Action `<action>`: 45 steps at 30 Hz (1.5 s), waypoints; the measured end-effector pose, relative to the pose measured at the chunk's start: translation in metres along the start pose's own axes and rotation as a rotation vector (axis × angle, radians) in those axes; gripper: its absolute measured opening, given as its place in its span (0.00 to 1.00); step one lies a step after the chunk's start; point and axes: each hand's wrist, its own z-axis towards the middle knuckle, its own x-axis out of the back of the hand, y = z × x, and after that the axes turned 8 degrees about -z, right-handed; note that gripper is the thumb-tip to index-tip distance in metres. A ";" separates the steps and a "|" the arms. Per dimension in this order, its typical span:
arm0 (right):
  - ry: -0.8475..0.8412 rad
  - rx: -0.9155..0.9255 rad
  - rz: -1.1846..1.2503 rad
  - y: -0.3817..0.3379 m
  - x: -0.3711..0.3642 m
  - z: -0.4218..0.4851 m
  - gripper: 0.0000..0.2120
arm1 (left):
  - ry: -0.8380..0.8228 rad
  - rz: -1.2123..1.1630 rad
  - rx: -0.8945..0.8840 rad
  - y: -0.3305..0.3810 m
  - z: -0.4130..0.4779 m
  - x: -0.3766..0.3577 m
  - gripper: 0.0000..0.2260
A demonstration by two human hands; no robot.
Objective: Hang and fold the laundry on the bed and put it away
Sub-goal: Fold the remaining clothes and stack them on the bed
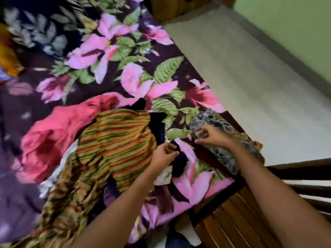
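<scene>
1. Now we are pinching the navy garment [180, 163] with our left hand [163, 155], fingers clamped, on the bed [125, 72].
2. Our right hand [213, 136], fingers clamped, is pinching the marbled grey cloth [227, 156].

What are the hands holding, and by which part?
The left hand pinches the navy garment at its upper edge; the right hand is at the end of the grey patterned cloth, grip unclear.

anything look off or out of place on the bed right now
Nothing looks damaged or spilled. The grey patterned cloth lies askew at the bed's edge, partly overhanging the wooden frame. The pink garment, striped garment and dark navy garment lie in a crumpled heap, unfolded.
</scene>
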 end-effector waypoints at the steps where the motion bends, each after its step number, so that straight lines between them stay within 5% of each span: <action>1: 0.005 0.036 0.010 -0.027 -0.009 0.000 0.21 | 0.038 -0.005 -0.005 -0.003 -0.012 0.025 0.09; 11: -0.134 0.191 -0.020 -0.249 -0.117 0.000 0.16 | 0.261 -0.207 -0.050 -0.051 -0.096 0.238 0.07; 17: -0.209 0.189 -0.022 -0.312 -0.188 -0.001 0.17 | 0.281 -0.201 -0.101 -0.092 -0.125 0.302 0.08; 38: -0.447 0.136 -0.231 -0.314 -0.254 0.054 0.20 | 0.312 -0.165 0.091 -0.160 -0.103 0.317 0.09; 45: -0.429 0.232 -0.310 -0.329 -0.291 0.093 0.20 | 0.435 -0.134 0.198 -0.192 -0.082 0.331 0.06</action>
